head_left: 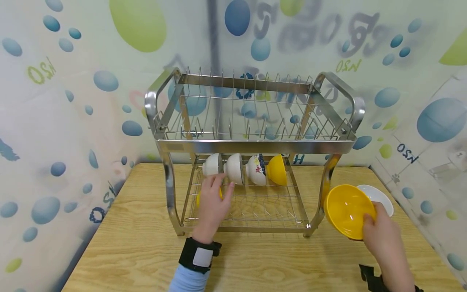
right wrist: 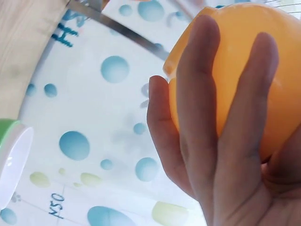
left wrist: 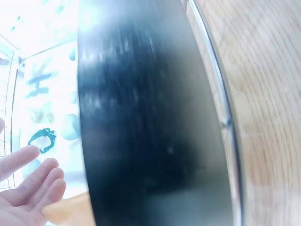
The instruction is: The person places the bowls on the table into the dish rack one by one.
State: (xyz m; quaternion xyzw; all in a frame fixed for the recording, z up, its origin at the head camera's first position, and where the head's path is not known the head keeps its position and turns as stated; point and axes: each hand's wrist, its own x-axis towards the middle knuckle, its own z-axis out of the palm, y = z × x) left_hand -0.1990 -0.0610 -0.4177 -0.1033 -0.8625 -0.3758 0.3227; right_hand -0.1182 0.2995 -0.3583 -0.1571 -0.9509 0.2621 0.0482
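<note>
My right hand [head_left: 383, 235] holds a yellow bowl [head_left: 346, 209] beside the rack's right leg, its open side toward me. In the right wrist view, the fingers [right wrist: 242, 122] spread over the bowl's outside. Inside the lower tier of the metal dish rack [head_left: 255, 147], my left hand [head_left: 213, 200] is at another yellow bowl [head_left: 198, 199] and mostly covers it. The left fingers [left wrist: 44, 181] look fairly straight, and a yellow edge shows beside them. Behind that hand, two white bowls [head_left: 234, 168], a patterned bowl [head_left: 257, 170] and a yellow bowl [head_left: 277, 170] stand tilted in a row.
A white bowl [head_left: 379, 198] sits on the wooden table [head_left: 120, 239] at the right, partly behind the held bowl; its outside looks green in the right wrist view. The rack's wire upper tier overhangs the lower one. A patterned backdrop [head_left: 91, 121] encloses the table.
</note>
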